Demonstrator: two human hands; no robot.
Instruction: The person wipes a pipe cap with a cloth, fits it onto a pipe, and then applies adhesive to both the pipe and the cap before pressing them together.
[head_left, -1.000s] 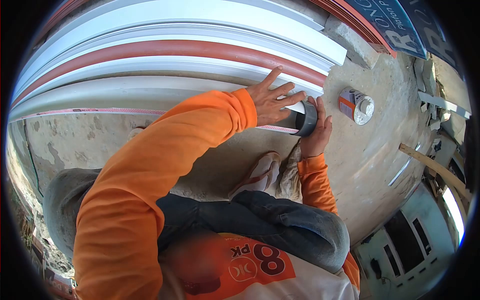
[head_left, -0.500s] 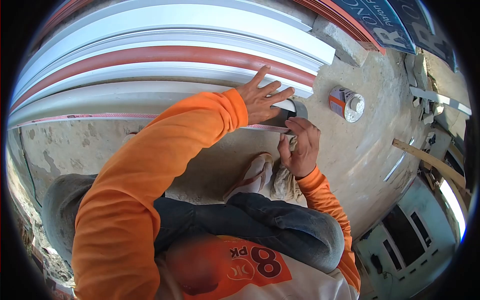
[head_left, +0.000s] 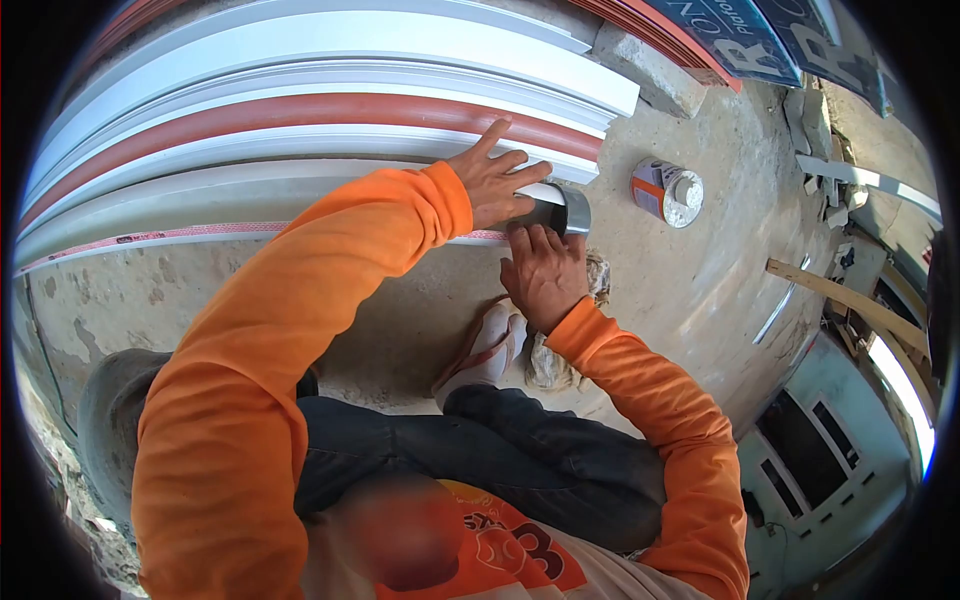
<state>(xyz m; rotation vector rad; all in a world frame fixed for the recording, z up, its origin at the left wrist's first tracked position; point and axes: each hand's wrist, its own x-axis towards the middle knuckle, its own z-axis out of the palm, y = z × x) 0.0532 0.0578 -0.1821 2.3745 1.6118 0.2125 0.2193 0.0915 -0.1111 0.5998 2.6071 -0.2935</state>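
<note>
A long pale gutter (head_left: 250, 185) lies on the ground before me, a pink printed strip running along its near edge. At its right end is a grey collar-like fitting (head_left: 576, 210), its inside dark. My left hand (head_left: 495, 185) rests spread across the gutter beside this end, fingers apart, the index finger reaching over a red-brown pipe (head_left: 400, 108). My right hand (head_left: 550, 265) is at the near side of the fitting, fingers bent over the gutter's near edge. Its fingertips are partly hidden inside.
White profiles (head_left: 330, 50) lie beyond the red-brown pipe. A can (head_left: 667, 192) with a whitish, crusted lid stands right of the fitting. A crumpled cloth (head_left: 555, 360) lies by my sandalled foot (head_left: 490, 345). A wooden plank (head_left: 840, 300) and rubble are at right.
My right hand has moved left and forward, from a pinch beside the fitting to fingers bent over the gutter's edge. My left hand stays spread on the gutter. The view has shifted slightly.
</note>
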